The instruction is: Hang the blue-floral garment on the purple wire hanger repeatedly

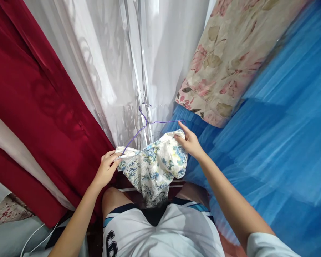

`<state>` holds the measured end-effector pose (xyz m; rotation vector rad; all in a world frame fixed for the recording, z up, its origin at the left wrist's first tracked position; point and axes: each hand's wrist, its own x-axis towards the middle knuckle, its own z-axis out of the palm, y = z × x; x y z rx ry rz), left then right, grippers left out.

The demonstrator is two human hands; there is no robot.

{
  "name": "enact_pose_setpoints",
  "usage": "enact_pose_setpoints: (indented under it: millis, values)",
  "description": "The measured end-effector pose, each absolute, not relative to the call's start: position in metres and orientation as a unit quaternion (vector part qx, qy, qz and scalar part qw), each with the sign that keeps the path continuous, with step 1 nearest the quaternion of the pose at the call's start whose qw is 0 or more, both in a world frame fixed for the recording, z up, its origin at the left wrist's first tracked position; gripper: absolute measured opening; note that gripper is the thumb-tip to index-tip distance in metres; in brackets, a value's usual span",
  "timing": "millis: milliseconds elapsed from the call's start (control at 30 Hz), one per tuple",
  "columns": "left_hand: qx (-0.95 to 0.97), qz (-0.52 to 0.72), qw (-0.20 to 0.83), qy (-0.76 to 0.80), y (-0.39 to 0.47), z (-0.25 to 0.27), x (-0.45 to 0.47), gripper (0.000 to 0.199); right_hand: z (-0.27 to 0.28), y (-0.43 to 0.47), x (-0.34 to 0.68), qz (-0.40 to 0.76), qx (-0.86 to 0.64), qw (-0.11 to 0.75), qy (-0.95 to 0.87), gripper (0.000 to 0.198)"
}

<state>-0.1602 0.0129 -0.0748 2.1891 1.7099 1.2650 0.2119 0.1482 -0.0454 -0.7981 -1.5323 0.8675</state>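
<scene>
A white floral garment [155, 166] with blue and yellow print hangs in front of my lap, its lower part gathered between my knees. A thin purple wire hanger [164, 122] rises above it, its hook close to the white metal poles. My left hand [109, 167] pinches the garment's left upper edge, where the hanger's left arm goes into the cloth. On the other side my right hand [189, 142] grips the right upper edge with the thumb on the cloth. Its index finger touches the tip of the hanger's right arm, which lies outside the garment.
White metal poles [136, 67] stand before a white curtain [168, 46]. Red curtain cloth [50, 107] hangs at left. A pink-flowered cloth [216, 71] and layered blue tulle [278, 150] hang at right. A white cable [33, 235] loops over a grey surface at lower left.
</scene>
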Motion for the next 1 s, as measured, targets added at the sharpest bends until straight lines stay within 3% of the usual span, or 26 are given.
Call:
enact_pose_setpoints:
  millis: [133, 267, 400, 600, 733, 833, 1000]
  values:
    - [0.685, 0.466, 0.233, 0.509, 0.023, -0.06, -0.132, 0.036, -0.039, 0.195, 0.216, 0.349, -0.37, 0.602, -0.615, 0.082]
    - [0.653, 0.515, 0.308, 0.462, 0.022, -0.058, -0.13, 0.038, -0.031, 0.221, 0.219, 0.382, -0.391, 0.534, -0.646, 0.066]
    - [0.638, 0.56, 0.277, 0.449, 0.02, -0.053, -0.149, 0.024, -0.018, 0.212, 0.228, 0.395, -0.393, 0.412, -0.721, 0.031]
    - [0.637, 0.574, 0.113, 0.502, 0.026, -0.028, -0.162, 0.035, 0.013, 0.174, 0.25, 0.446, -0.385, 0.245, -0.769, 0.038]
    - [0.649, 0.544, -0.035, 0.531, 0.032, -0.012, -0.159, 0.031, 0.03, 0.172, 0.265, 0.492, -0.386, 0.279, -0.729, 0.034]
    - [0.672, 0.519, -0.042, 0.527, 0.035, -0.01, -0.157, 0.031, 0.025, 0.176, 0.272, 0.525, -0.377, 0.337, -0.685, 0.031]
    - [0.676, 0.51, -0.024, 0.532, 0.043, -0.029, -0.153, 0.039, -0.019, 0.163, 0.252, 0.624, -0.366, 0.371, -0.582, 0.042]
